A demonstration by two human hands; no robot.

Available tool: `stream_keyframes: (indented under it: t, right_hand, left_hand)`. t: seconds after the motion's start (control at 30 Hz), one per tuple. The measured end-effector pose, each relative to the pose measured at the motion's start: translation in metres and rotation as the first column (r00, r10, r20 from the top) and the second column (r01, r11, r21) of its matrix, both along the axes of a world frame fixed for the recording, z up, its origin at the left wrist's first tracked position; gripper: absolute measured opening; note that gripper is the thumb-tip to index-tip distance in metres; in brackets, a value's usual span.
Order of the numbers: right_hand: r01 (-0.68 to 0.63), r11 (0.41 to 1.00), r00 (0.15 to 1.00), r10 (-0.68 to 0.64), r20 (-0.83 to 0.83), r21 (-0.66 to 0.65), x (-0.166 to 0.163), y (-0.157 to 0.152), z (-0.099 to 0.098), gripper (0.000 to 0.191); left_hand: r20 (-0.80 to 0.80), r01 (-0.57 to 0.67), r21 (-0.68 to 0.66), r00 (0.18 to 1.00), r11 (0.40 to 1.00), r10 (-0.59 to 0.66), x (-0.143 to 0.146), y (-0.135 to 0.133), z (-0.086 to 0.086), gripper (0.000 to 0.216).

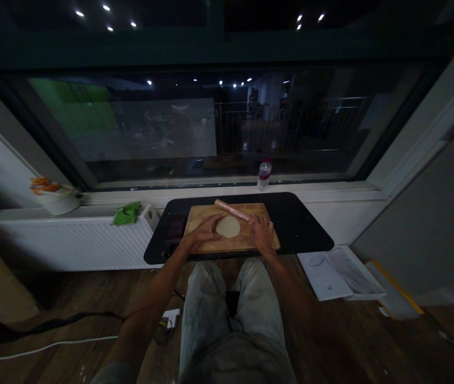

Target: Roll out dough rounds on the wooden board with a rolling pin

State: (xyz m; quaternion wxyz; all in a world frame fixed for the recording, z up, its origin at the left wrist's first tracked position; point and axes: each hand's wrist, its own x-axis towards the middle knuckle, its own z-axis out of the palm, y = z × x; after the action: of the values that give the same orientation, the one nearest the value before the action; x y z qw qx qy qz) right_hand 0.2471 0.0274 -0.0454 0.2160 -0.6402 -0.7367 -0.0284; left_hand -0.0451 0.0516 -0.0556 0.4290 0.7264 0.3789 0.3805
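A round, flat piece of dough (pixel 228 227) lies on a wooden cutting board (pixel 201 212). At its left edge rests my left hand (pixel 206 230), open, with thumb and fingers spread around the rim of the dough. Behind the dough a wooden rolling pin (pixel 233 210) lies slantwise, its far end pointing left. My right hand (pixel 262 230) is closed on the near right end of this pin, at the right side of the board.
Under the board is a black tabletop (pixel 301 226), with a dark object (pixel 176 226) at its left. On the windowsill stands a water bottle (pixel 264 175). A green cloth (pixel 127 213) and a white tub (pixel 58 200) sit by the radiator (pixel 91 242). An open white box (pixel 342 273) lies right.
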Motion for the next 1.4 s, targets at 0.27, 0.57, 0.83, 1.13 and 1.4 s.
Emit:
stream_keyframes:
  t: [0.27, 0.57, 0.83, 1.13, 1.4]
  right_hand:
    - [-0.003, 1.000, 1.000, 0.003, 0.003, -0.015, 0.000, 0.000, 0.000, 0.049]
    - [-0.008, 1.000, 1.000, 0.008, -0.023, -0.013, 0.000, -0.001, 0.001, 0.050]
    - [-0.022, 1.000, 0.999, 0.022, -0.046, 0.012, 0.001, 0.002, -0.003, 0.051]
    - [-0.017, 1.000, 1.000, 0.017, 0.000, 0.002, 0.002, 0.000, -0.001, 0.050]
    - [0.041, 0.996, 0.997, -0.035, 0.071, -0.076, -0.005, 0.003, 0.010, 0.047]
  left_hand:
    - [0.024, -0.079, -0.032, 0.997, 0.996, 0.080, 0.006, -0.007, 0.005, 0.110]
    - [0.086, -0.010, -0.083, 0.996, 0.996, 0.018, 0.001, -0.018, 0.014, 0.106]
    - [0.038, -0.047, -0.094, 0.998, 0.994, 0.051, -0.005, -0.015, 0.021, 0.102]
    - [0.082, -0.084, -0.084, 0.992, 0.993, 0.091, -0.004, -0.015, 0.007, 0.101]
    - [0.045, -0.168, -0.037, 0.985, 0.985, 0.169, -0.005, -0.018, 0.000, 0.101]
